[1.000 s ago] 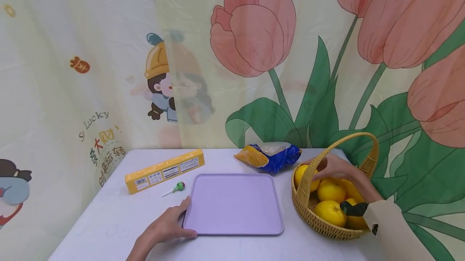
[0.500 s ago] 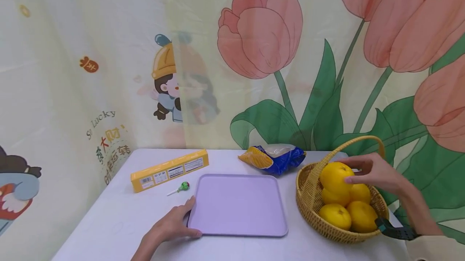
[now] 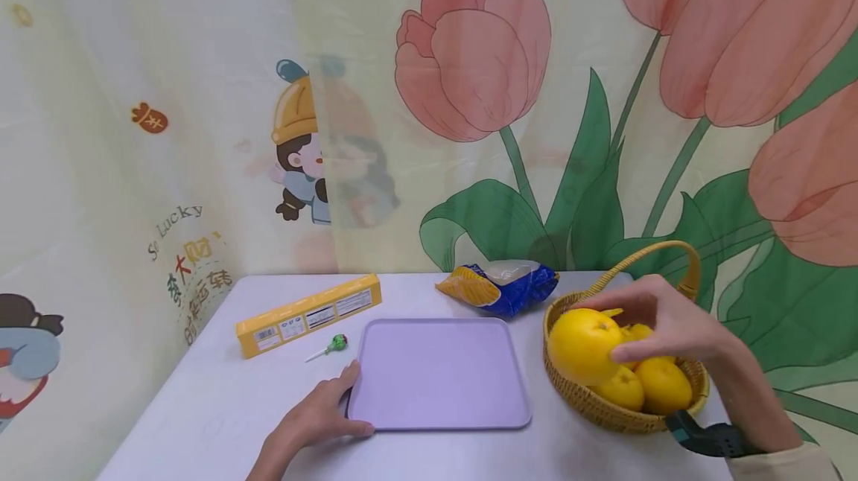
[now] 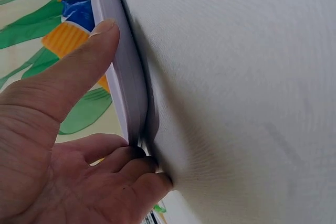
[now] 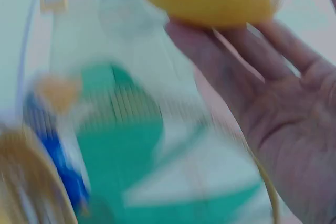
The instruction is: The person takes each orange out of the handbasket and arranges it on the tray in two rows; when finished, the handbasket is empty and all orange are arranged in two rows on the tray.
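White table (image 3: pixel 201 410) before tulip-printed curtain (image 3: pixel 469 64); right hand (image 3: pixel 673 325) grasping round yellow citrus fruit (image 3: pixel 585 347) over tan woven basket (image 3: pixel 603 412); left hand (image 3: pixel 318 410) gripping flat lilac rectangular tray (image 3: pixel 439 377) at one corner.

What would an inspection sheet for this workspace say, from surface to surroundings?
Surface: white table.
Job's things: purple tray; yellow fruit, raised; more fruit in a wicker basket.
Clutter: yellow box and lollipop left of the tray; blue-and-yellow bag behind it.
Grips: left grip holds the tray's near left corner; right grip holds the yellow fruit.
Cables: nothing seen.
Surroundings: tulip-printed curtain.
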A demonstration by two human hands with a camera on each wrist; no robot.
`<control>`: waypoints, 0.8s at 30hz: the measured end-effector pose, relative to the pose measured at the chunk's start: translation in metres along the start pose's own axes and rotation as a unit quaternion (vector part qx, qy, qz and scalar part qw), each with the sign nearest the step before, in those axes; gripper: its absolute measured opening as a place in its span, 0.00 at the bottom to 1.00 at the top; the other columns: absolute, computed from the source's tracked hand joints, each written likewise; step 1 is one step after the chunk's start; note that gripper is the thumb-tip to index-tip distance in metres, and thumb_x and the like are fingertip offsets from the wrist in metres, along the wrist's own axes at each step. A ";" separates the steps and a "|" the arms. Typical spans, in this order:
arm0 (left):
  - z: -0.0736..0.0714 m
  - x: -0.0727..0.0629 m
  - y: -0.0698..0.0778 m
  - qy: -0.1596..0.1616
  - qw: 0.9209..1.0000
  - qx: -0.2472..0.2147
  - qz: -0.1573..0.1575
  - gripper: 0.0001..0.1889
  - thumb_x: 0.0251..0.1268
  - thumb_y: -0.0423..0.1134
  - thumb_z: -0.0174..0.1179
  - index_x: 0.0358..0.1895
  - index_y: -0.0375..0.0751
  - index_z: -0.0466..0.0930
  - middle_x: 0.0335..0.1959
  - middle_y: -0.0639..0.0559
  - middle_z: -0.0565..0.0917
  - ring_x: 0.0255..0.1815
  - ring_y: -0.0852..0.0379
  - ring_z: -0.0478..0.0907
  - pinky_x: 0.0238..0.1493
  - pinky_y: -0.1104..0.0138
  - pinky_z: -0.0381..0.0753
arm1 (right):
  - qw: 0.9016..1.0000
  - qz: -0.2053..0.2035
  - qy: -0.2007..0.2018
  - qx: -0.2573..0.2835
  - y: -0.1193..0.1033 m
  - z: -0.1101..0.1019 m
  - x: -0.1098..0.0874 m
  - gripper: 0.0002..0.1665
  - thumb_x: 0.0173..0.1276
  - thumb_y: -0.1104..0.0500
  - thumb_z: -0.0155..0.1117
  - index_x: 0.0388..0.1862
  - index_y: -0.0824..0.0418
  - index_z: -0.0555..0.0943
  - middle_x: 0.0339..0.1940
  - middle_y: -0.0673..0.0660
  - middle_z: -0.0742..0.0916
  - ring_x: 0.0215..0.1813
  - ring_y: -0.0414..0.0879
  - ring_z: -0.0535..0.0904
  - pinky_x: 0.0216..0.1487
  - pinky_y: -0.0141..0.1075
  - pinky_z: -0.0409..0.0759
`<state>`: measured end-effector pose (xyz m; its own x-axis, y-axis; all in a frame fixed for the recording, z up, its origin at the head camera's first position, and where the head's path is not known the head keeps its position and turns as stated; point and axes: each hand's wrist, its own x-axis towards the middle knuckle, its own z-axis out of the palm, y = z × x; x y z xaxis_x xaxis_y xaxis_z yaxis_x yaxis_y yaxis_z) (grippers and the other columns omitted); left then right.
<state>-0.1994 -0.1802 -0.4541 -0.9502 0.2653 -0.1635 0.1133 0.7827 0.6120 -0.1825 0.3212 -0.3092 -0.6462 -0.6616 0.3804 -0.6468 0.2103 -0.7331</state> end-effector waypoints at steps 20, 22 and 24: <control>0.002 0.006 0.002 -0.013 1.000 0.001 -0.010 0.61 0.46 0.48 0.89 0.82 0.29 0.63 0.81 0.30 0.67 0.82 0.31 0.64 0.81 0.36 0.65 | 0.951 0.234 0.200 0.025 0.108 0.189 0.189 0.32 0.61 0.51 0.87 0.59 0.67 0.90 0.47 0.59 0.94 0.47 0.51 0.91 0.53 0.41 0.93; 0.002 0.006 0.001 -0.015 1.000 0.001 -0.014 0.61 0.47 0.47 0.88 0.82 0.28 0.62 0.82 0.30 0.67 0.83 0.31 0.63 0.81 0.37 0.64 | 0.945 0.252 0.207 0.014 0.117 0.201 0.197 0.33 0.60 0.51 0.88 0.59 0.68 0.89 0.48 0.60 0.94 0.48 0.51 0.91 0.53 0.42 0.93; 0.001 0.006 0.000 -0.015 1.000 0.002 -0.016 0.61 0.47 0.47 0.88 0.82 0.28 0.62 0.82 0.30 0.67 0.83 0.32 0.63 0.81 0.37 0.64 | 0.942 0.263 0.209 0.000 0.124 0.212 0.204 0.34 0.59 0.51 0.89 0.59 0.69 0.89 0.49 0.61 0.94 0.49 0.52 0.90 0.54 0.43 0.92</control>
<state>-0.2044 -0.1781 -0.4561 -0.9439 0.2576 -0.2067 0.0842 0.7929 0.6036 -0.3089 0.0600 -0.4420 -0.9801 -0.1258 0.1535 -0.1932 0.4291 -0.8824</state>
